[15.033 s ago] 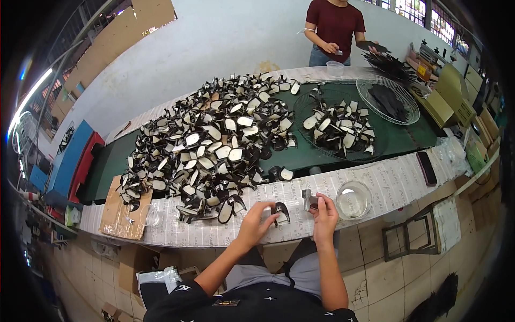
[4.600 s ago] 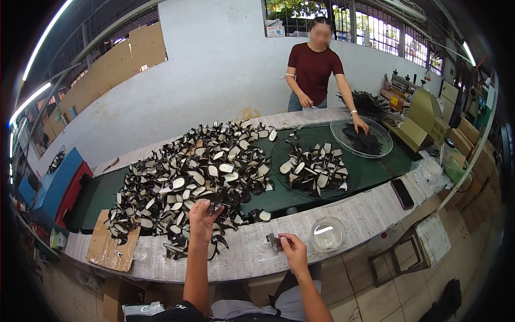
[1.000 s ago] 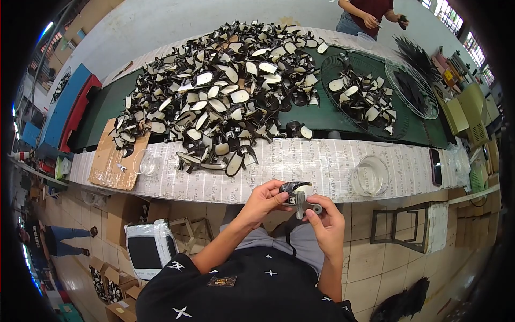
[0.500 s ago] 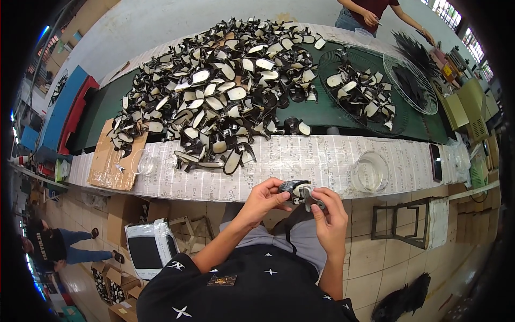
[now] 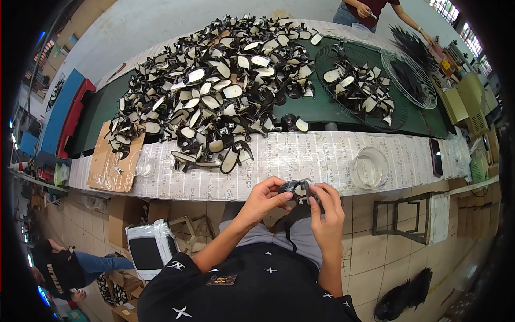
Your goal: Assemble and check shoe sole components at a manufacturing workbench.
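Observation:
My left hand (image 5: 268, 195) is closed on one side of a small black shoe part (image 5: 292, 189) with a cream inner face, just off the table's near edge. On its other side, my right hand (image 5: 325, 203) pinches the black strap end of the same part between thumb and fingers. Beyond my hands a large heap of similar black-and-cream shoe parts (image 5: 209, 91) covers the middle and left of the table. One such part (image 5: 294, 123) lies a little apart at the heap's near right edge.
A clear round tub (image 5: 370, 168) and a phone (image 5: 436, 157) lie to the right. A smaller clear cup (image 5: 140, 163) rests by cardboard (image 5: 110, 174). Further back are a basket of shoe parts (image 5: 394, 121), another basket (image 5: 429, 102) and a co-worker (image 5: 370, 11). Another person (image 5: 64, 265) stands lower left.
The shoe part has turned in my fingers, and my right hand has shifted slightly up and left with the strap end. At lower left, the other person has moved nearer.

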Demonstrator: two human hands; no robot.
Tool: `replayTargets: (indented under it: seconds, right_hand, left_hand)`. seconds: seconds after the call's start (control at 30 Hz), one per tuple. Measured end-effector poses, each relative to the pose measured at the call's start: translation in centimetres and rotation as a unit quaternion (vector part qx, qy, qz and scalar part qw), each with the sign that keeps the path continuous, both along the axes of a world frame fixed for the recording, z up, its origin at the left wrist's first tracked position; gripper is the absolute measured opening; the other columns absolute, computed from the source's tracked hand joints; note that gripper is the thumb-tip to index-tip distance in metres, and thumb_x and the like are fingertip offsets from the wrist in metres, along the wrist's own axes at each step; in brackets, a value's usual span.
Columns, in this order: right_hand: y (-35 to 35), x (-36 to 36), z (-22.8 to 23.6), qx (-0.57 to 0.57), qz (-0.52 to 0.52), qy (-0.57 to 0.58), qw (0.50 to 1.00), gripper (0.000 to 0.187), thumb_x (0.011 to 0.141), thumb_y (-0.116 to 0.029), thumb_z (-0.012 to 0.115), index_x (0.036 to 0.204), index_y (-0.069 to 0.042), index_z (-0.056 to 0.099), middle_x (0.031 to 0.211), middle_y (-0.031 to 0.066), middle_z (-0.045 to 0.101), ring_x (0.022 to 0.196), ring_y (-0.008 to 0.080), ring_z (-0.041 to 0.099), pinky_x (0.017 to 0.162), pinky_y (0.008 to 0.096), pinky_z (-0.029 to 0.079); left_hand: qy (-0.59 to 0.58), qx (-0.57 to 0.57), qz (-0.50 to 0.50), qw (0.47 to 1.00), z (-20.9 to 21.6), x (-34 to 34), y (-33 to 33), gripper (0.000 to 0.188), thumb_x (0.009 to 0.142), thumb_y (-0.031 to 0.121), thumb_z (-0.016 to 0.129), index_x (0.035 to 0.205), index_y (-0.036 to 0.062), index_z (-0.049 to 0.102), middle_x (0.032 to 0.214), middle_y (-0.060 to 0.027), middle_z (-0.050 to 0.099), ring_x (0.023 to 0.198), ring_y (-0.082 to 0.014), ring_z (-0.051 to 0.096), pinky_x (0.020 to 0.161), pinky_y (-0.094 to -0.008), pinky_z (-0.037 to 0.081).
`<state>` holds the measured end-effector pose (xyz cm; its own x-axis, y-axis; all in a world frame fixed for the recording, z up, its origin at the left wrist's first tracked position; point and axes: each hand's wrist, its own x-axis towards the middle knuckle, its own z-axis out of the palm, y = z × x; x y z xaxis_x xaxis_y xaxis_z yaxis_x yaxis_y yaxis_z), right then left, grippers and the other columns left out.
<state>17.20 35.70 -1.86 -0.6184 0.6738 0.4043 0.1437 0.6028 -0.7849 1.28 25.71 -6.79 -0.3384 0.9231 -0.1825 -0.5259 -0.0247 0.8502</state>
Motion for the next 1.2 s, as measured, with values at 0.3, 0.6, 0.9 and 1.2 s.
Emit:
replayTargets:
  seconds: [0.3,0.6,0.9,1.2]
  right_hand:
    - [-0.1,0.6,0.5,0.029,-0.051,-0.021,0.998,0.024,0.091,0.002,0.061,0.115,0.000,0.064,0.114,0.0160,0.058,0.094,0.0275,0.063,0.073,0.0341,0.054]
    - [0.1,1.8,1.1,-0.117,-0.075,0.052,0.989,0.025,0.088,-0.001,0.067,0.113,0.000,0.066,0.109,0.0131,0.065,0.085,0.0172,0.064,0.064,0.0266,0.053]
    - [-0.8,0.9,0.8,-0.174,0.004,0.062,0.983,0.026,0.089,0.003,0.065,0.114,0.005,0.064,0.113,0.0124,0.062,0.083,0.0124,0.063,0.065,0.0242,0.057]
    - [-1.0,0.4,0.1,-0.178,0.012,0.046,0.983,0.027,0.088,0.000,0.068,0.114,0.001,0.066,0.112,0.0136,0.064,0.084,0.0150,0.065,0.066,0.0256,0.055]
  left_hand:
    - [-0.001,-0.017,0.008,1.000,0.1,-0.3,-0.1,0.016,0.094,0.009,0.063,0.107,0.0016,0.056,0.101,-0.0072,0.066,0.091,-0.0126,0.065,0.072,-0.0313,0.061]
    - [-0.089,-0.004,-0.003,0.996,0.3,-0.6,-0.6,0.014,0.097,0.014,0.060,0.105,0.0037,0.056,0.099,-0.0036,0.065,0.087,-0.0090,0.063,0.072,-0.0301,0.062]
    - [-0.077,-0.011,0.008,0.997,0.9,-0.4,-0.4,0.013,0.097,0.013,0.061,0.104,0.0034,0.056,0.099,-0.0048,0.065,0.088,-0.0096,0.064,0.073,-0.0303,0.062]
    - [-0.077,-0.017,0.025,0.997,0.9,-0.2,-0.1,0.012,0.097,0.013,0.060,0.102,0.0035,0.056,0.097,-0.0051,0.066,0.087,-0.0100,0.065,0.074,-0.0311,0.062]
